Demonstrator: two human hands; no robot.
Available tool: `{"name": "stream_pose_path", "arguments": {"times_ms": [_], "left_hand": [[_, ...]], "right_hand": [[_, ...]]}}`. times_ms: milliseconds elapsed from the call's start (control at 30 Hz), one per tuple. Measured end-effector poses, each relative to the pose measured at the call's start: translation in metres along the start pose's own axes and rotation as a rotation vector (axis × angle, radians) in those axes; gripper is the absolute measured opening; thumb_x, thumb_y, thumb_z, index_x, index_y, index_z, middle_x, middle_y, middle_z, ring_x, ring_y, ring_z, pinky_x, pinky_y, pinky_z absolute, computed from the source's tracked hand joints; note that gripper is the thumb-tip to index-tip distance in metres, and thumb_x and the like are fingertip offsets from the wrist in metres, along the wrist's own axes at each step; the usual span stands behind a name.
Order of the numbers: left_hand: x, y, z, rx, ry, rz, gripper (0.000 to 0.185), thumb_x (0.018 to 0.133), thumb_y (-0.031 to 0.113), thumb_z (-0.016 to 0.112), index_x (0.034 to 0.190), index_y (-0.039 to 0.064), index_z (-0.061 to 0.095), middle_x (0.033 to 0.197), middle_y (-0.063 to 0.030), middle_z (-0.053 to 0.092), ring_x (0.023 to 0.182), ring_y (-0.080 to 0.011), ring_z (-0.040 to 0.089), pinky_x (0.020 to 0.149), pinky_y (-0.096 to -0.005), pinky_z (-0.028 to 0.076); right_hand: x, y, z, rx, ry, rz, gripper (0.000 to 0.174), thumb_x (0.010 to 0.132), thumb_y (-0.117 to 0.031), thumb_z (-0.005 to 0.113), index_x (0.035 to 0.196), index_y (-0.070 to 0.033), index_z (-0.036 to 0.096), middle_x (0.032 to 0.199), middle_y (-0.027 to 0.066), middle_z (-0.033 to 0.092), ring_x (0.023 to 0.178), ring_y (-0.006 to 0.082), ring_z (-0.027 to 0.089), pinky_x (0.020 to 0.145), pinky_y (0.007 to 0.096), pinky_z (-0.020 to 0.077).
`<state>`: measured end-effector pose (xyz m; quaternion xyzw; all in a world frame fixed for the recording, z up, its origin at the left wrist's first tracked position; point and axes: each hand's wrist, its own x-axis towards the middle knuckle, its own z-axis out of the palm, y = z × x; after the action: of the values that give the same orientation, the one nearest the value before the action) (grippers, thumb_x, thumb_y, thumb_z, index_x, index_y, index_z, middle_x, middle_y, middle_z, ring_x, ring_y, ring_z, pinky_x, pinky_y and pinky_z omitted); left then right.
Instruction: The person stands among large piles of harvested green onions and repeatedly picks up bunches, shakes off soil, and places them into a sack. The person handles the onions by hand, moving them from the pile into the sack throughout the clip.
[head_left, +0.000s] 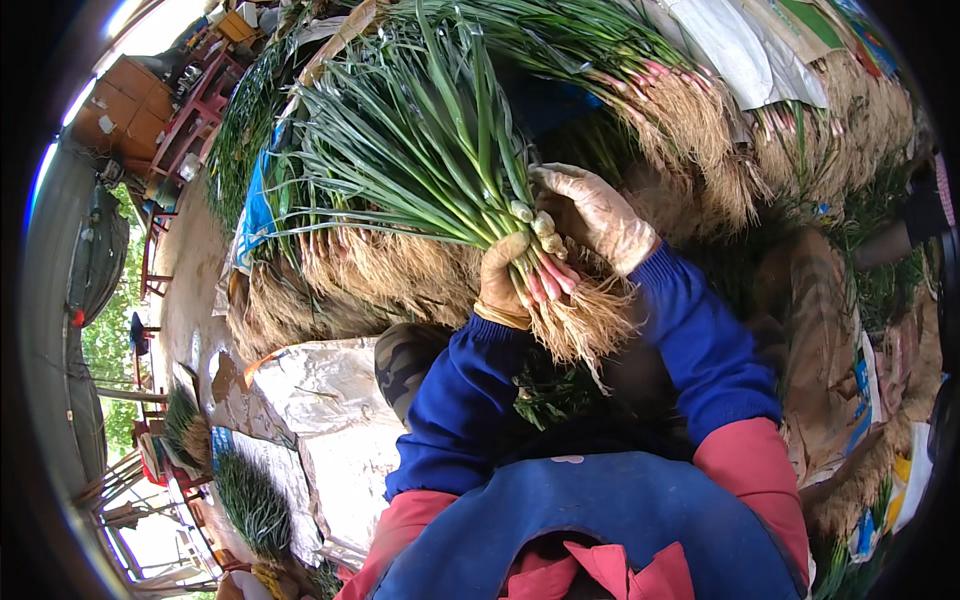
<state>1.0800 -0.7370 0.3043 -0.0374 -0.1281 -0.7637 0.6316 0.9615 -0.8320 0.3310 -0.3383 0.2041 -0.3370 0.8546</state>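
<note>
A bunch of long green plants with pinkish stem bases and stringy tan roots (450, 172), like green garlic, is held up before me. My left hand (504, 274), in a thin soiled glove, is closed around the stems just above the pink bases. The leaves fan out to the upper left and the roots hang to the lower right. At the right side of the bunch is my right hand (592, 210), also gloved, with its fingers curled at the stems; its fingertips are partly hidden, so its hold cannot be told. A few pale green knobs show between the hands.
Rooted bunches (360, 262) lie behind the held one, with more at the upper right (675, 97) under white sheeting (727, 45). A silvery sheet (337, 420) covers ground at lower left, beside a small green pile (251, 502). Another person's arm (885, 244) is at the right edge.
</note>
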Motion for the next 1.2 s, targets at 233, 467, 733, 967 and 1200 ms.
{"name": "stream_pose_path", "arguments": {"times_ms": [233, 467, 733, 967, 1200], "left_hand": [[-0.002, 0.012, -0.008, 0.607, 0.374, -0.1, 0.032, 0.089, 0.019, 0.052, 0.093, -0.012, 0.058, 0.066, -0.0241, 0.064, 0.054, -0.0322, 0.067, 0.039, -0.0264, 0.051], [-0.001, 0.008, 0.007, 0.626, 0.447, -0.19, 0.023, 0.087, 0.012, 0.058, 0.089, -0.012, 0.06, 0.068, -0.0221, 0.065, 0.048, -0.0289, 0.064, 0.041, -0.0307, 0.051], [-0.003, 0.011, 0.011, 0.697, 0.433, -0.181, 0.028, 0.086, 0.014, 0.054, 0.094, -0.012, 0.059, 0.073, -0.0228, 0.066, 0.052, -0.0312, 0.065, 0.052, -0.0355, 0.058], [0.0, 0.028, 0.025, 0.316, 0.123, -0.004, 0.024, 0.085, 0.007, 0.059, 0.107, 0.0, 0.054, 0.089, -0.0127, 0.06, 0.077, -0.0245, 0.063, 0.067, -0.0391, 0.061], [0.014, 0.015, 0.012, 0.303, 0.202, 0.117, 0.032, 0.089, 0.022, 0.059, 0.102, -0.007, 0.058, 0.078, -0.021, 0.065, 0.06, -0.0312, 0.067, 0.053, -0.0333, 0.058]], "right_hand": [[-0.047, 0.012, 0.02, -0.39, 0.213, -0.639, 0.022, 0.101, -0.022, 0.053, 0.092, -0.003, 0.06, 0.074, -0.0014, 0.055, 0.067, 0.0055, 0.051, 0.062, 0.022, 0.0443], [-0.026, 0.014, 0.005, -0.838, 0.421, -0.409, 0.027, 0.09, -0.022, 0.069, 0.103, 0.001, 0.064, 0.087, 0.0107, 0.068, 0.075, 0.0173, 0.066, 0.065, 0.0292, 0.0527], [-0.04, 0.018, 0.019, -0.448, 0.35, -0.378, 0.014, 0.093, -0.009, 0.063, 0.104, -0.001, 0.065, 0.09, 0.0068, 0.065, 0.082, 0.0172, 0.061, 0.076, 0.0282, 0.0501], [-0.143, 0.011, -0.059, -0.664, 0.291, -0.16, 0.019, 0.097, -0.01, 0.058, 0.115, -0.005, 0.062, 0.105, 0.0106, 0.065, 0.096, 0.019, 0.063, 0.083, 0.0287, 0.0514], [-0.084, -0.057, -0.059, -0.797, 0.241, -0.331, 0.029, 0.096, -0.007, 0.056, 0.123, 0.002, 0.059, 0.109, 0.0158, 0.067, 0.095, 0.0163, 0.064, 0.079, 0.0283, 0.0525]]}}
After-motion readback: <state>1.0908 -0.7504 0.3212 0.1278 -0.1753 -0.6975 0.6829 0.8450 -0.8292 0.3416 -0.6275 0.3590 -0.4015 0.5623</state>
